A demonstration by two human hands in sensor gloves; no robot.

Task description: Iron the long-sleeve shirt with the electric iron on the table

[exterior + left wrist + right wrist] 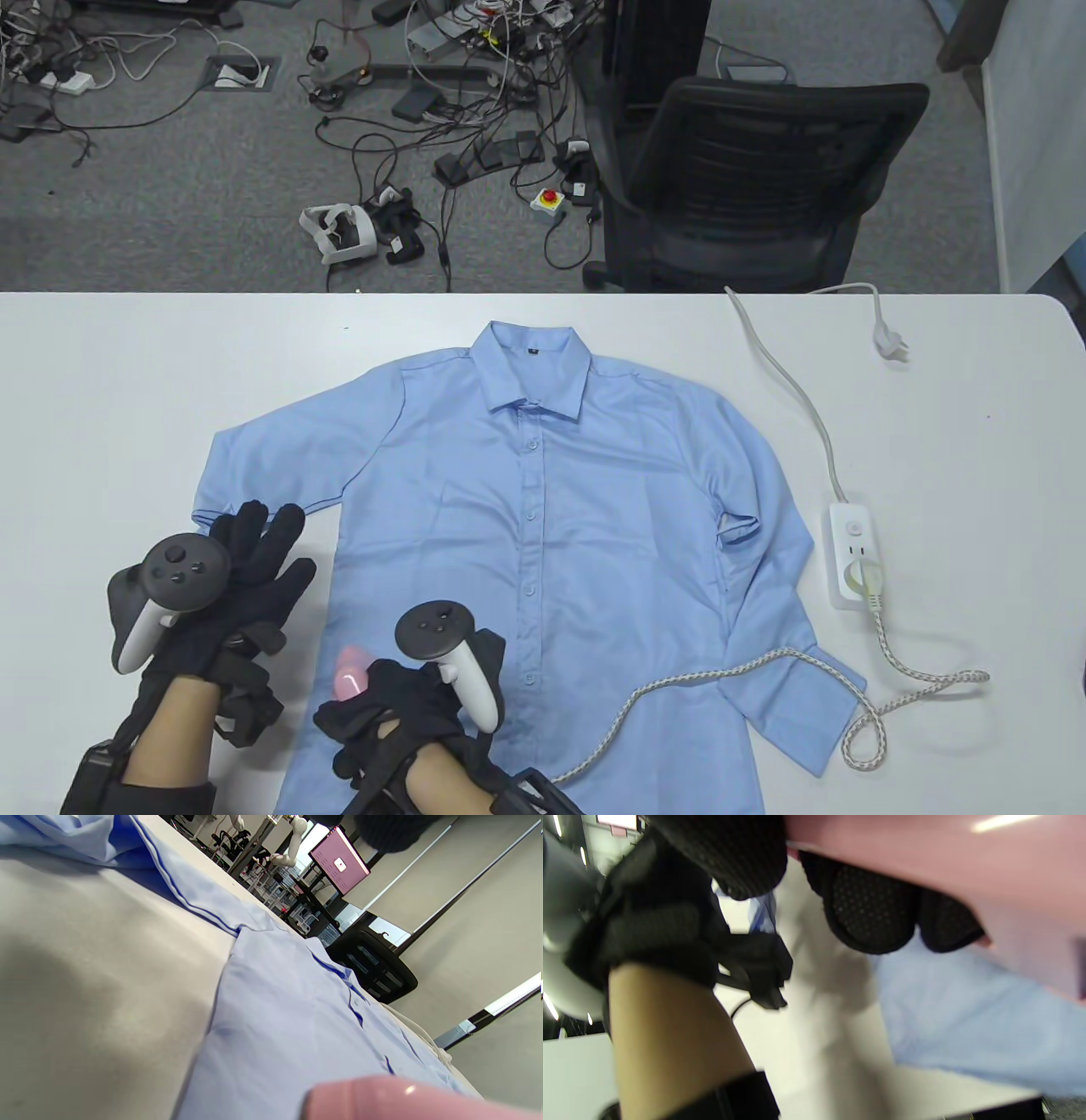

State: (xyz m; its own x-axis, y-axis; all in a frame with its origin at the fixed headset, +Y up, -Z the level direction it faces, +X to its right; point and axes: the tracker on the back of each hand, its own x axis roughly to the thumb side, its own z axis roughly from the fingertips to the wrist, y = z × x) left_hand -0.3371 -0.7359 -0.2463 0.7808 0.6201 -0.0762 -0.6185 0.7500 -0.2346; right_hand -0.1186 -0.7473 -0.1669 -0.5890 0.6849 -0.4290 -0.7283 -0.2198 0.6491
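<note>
My right hand (386, 700) is wrapped around the pink iron (350, 672), which sits on the lower left front of the blue shirt (560, 526). My left hand (242, 577) lies flat with fingers spread on the white surface (127, 382), just beside the shirt's sleeve cuff. The shirt's laid out buttoned, collar away from me. The iron's braided cord (764, 662) crosses the shirt's other sleeve to a power strip (857, 552) right of the shirt.

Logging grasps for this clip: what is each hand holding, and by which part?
The right hand grips the pink iron by its handle; the left hand holds nothing.
</note>
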